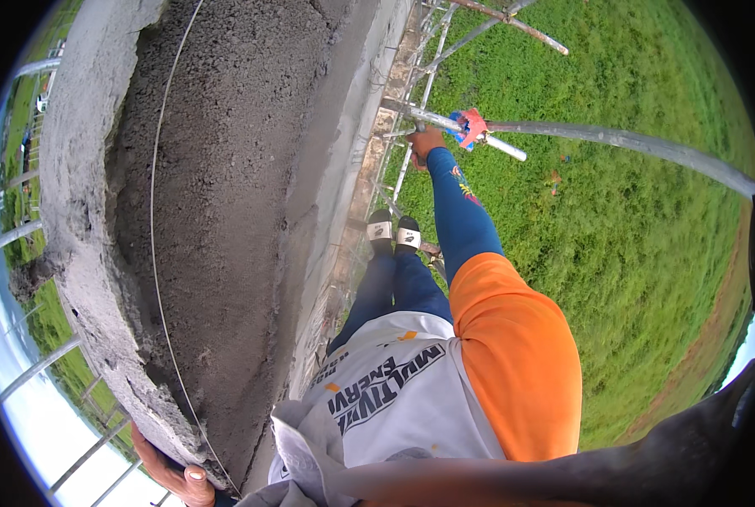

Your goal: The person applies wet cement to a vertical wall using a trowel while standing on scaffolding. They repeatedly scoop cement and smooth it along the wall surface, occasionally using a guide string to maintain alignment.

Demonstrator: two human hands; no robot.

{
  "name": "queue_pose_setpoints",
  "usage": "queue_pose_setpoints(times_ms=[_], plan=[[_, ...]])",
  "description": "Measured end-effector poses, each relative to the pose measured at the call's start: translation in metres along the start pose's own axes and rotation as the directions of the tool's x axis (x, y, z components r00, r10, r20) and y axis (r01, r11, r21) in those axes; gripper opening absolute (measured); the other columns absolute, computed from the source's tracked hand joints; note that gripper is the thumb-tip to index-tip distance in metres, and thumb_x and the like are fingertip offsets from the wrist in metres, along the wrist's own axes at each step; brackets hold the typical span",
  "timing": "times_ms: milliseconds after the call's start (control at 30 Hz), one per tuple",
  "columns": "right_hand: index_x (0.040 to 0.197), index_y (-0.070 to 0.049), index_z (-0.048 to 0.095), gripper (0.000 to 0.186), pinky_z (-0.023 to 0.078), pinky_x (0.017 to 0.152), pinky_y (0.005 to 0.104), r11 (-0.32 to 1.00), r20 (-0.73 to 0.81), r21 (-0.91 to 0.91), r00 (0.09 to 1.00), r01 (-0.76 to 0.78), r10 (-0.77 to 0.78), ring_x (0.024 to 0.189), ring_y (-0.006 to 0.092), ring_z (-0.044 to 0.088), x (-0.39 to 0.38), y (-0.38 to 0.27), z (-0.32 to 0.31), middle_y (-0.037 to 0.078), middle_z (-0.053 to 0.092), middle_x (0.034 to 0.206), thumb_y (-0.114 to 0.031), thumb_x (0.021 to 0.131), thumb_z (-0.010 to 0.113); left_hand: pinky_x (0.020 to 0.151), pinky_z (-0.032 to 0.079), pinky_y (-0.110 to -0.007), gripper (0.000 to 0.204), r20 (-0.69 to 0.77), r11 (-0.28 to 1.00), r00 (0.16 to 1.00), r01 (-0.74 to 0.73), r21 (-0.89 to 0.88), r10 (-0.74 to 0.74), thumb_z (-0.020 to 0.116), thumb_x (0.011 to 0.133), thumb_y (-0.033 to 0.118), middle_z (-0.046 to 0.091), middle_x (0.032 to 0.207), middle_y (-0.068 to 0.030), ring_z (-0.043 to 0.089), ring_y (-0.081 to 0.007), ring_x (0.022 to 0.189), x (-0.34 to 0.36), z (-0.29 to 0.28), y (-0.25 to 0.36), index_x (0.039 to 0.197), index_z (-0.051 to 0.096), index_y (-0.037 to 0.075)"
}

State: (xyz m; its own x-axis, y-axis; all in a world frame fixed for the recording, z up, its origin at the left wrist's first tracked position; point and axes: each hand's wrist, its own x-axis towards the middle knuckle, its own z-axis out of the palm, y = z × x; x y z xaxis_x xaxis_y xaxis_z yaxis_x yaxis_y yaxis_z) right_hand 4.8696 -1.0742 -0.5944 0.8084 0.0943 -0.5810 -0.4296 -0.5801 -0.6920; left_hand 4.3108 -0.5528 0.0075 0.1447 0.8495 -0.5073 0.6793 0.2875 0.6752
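Note:
I look straight down along a rough grey plastered wall [225, 194] from a height. My right hand [426, 142] is closed around a grey scaffold pipe [614, 135], next to a red and blue clamp [470, 127]. My right arm wears a blue sleeve under an orange one. My left hand [170, 473] rests at the lower left against the wall's rough edge, fingers curled on it. A thin string line [153, 211] runs along the plaster. My feet in black and white sandals [394, 232] stand on the scaffold far below.
Scaffold tubes [445, 51] run down beside the wall, with a rusty pipe [521, 24] at the top. Green grass [631, 253] lies far below on the right. Grey rails [39, 363] curve along the left rim.

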Motion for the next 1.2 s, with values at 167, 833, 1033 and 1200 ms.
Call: queue_pose_setpoints(times_ms=[167, 833, 1033, 1200], plan=[[0.085, 0.0, 0.06, 0.015, 0.056, 0.061, 0.0426, 0.952, -0.14, 0.187, 0.953, -0.242, 0.27, 0.061, 0.0324, 0.064, 0.031, -0.031, 0.03, 0.016, 0.067, 0.076, -0.014, 0.083, 0.066, 0.122, 0.027, -0.054, 0.116, -0.055, 0.999, 0.998, -0.01, 0.039, 0.012, 0.078, 0.084, 0.06, 0.032, 0.159, -0.0346, 0.034, -0.0433, 0.148, -0.003, -0.013, -0.005, 0.157, 0.025, -0.013], [0.071, -0.004, 0.053, 0.029, 0.05, 0.047, 0.0417, 0.844, 0.594, -0.042, 0.666, -0.535, 0.452, 0.05, 0.0245, 0.054, 0.0, -0.026, 0.072, 0.011, 0.056, 0.062, -0.017, 0.094, 0.066, 0.119, 0.03, -0.049, 0.134, 0.229, 0.492, 0.707, -0.652, 0.577, 0.669, 0.059, 0.073, 0.094, 0.045, 0.153, -0.0267, 0.044, -0.0369, 0.142, -0.178, 0.192, 0.037, 0.156, 0.034, -0.009], [0.086, 0.002, 0.064, 0.019, 0.05, 0.041, 0.0478, 0.887, 0.472, -0.397, 0.777, -0.234, 0.416, 0.049, 0.0289, 0.063, -0.089, 0.023, -0.005, 0.016, 0.062, 0.063, -0.017, 0.09, 0.069, 0.119, 0.032, -0.046, 0.138, 0.237, 0.508, 0.714, -0.654, 0.561, 0.659, 0.063, 0.067, 0.096, 0.05, 0.148, -0.027, 0.049, -0.0342, 0.138, -0.18, 0.198, 0.045, 0.153, 0.04, -0.009], [0.106, -0.004, 0.068, 0.022, 0.055, 0.047, 0.05, 0.832, 0.415, -0.548, 0.835, -0.087, 0.36, 0.052, 0.031, 0.067, -0.173, 0.031, -0.035, 0.019, 0.067, 0.07, -0.019, 0.09, 0.067, 0.117, 0.033, -0.044, 0.126, 0.308, 0.478, 0.657, -0.729, 0.489, 0.688, 0.068, 0.073, 0.088, 0.054, 0.145, -0.026, 0.051, -0.0341, 0.136, -0.178, 0.203, 0.048, 0.152, 0.043, -0.008]])
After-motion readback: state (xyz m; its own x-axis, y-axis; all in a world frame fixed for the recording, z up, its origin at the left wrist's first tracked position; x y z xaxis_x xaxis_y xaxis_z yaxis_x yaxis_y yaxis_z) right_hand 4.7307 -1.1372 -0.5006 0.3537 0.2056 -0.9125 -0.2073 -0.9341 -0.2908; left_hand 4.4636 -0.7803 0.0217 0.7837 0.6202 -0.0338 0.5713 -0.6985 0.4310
